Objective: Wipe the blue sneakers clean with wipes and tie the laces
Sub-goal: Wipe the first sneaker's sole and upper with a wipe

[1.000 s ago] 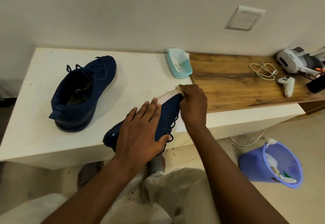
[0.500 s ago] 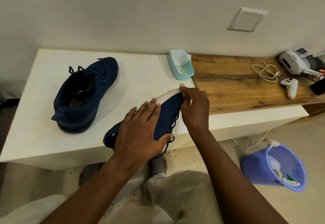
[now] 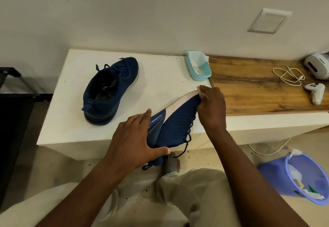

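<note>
**Q:** Which step is in hand?

**A:** Wiping is judged to be in hand. The held sneaker [image 3: 178,125] is turned on its side, pale sole edge uppermost, above the front edge of the worktop [image 3: 156,77]. A wipe [image 3: 200,91] is pinched against the toe by the right hand [image 3: 211,109], whose fingers are curled round the toe tip.

**Q:** How is the sneaker supported?

**A:** The heel half is clamped by the left hand [image 3: 135,137], with the fingers laid over the sole side and the thumb beneath the upper.

**Q:** What does the next move call for?

**A:** The wipe is probably to be drawn along the sole edge toward the heel against a firm left-hand clamp. The laces [image 3: 188,136] hang loose, so tying is not yet done.

**Q:** What lies around it?

**A:** The second sneaker [image 3: 110,91] stands upright on the worktop, well apart to the left and touched by neither hand. The tub of wipes [image 3: 199,66] is placed at the rear, near the right hand.
</note>
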Demonstrator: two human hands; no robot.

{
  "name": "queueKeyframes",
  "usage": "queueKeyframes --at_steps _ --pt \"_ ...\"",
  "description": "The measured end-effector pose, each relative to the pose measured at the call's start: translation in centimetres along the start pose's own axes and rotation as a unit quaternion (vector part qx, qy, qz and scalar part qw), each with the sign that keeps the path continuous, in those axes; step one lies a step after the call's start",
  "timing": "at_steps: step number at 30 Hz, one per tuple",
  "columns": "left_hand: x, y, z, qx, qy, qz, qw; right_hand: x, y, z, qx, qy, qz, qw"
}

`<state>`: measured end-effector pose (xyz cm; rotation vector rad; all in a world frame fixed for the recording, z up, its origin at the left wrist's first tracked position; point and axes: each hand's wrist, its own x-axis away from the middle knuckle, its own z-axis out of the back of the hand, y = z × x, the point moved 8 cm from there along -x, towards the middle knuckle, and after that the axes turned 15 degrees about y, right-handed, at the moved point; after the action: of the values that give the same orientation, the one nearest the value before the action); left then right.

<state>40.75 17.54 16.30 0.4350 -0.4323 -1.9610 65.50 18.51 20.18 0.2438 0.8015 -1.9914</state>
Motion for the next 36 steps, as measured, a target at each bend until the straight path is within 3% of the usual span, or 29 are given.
queueKeyframes --at_steps 4,8,11,14,18,20,26,32,34,36 --pt "-0.9 -0.5 -0.4 0.104 0.042 0.046 0.993 2.0 -3.4 0.2 -0.014 -0.035 0.081 0.996" --pt "-3.0 0.1 -1.0 0.154 0.071 0.033 0.985 5.6 -8.8 -1.3 0.012 -0.115 0.221 0.968" --pt "-4.2 0.6 -0.8 0.172 0.11 0.012 0.979 6.9 -11.2 -1.7 0.006 -0.137 0.267 0.954" --pt "-4.8 0.8 -0.7 0.159 0.151 -0.006 0.976 4.5 -10.0 -2.0 0.029 -0.11 0.243 0.963" --pt "-4.9 0.5 -0.7 0.118 0.159 -0.004 0.98 -0.1 -6.8 -2.2 0.052 -0.059 0.112 0.991" --pt "-4.5 0.0 -0.1 0.094 0.167 0.006 0.981 -0.2 -6.6 -2.4 0.06 -0.061 0.091 0.992" --pt "-2.8 -2.9 2.2 0.149 0.151 0.066 0.975 2.9 -8.9 -2.2 0.051 -0.085 0.137 0.986" --pt "-3.6 -3.7 2.3 0.205 0.15 0.072 0.965 8.9 -14.3 -2.3 -0.017 -0.134 0.286 0.949" --pt "-3.8 -3.9 2.4 0.202 0.15 0.072 0.965 7.2 -13.5 -2.5 -0.007 -0.106 0.27 0.957" --pt "-4.1 -4.0 2.5 0.192 0.151 0.072 0.967 4.5 -11.5 -2.4 -0.017 -0.065 0.2 0.977"
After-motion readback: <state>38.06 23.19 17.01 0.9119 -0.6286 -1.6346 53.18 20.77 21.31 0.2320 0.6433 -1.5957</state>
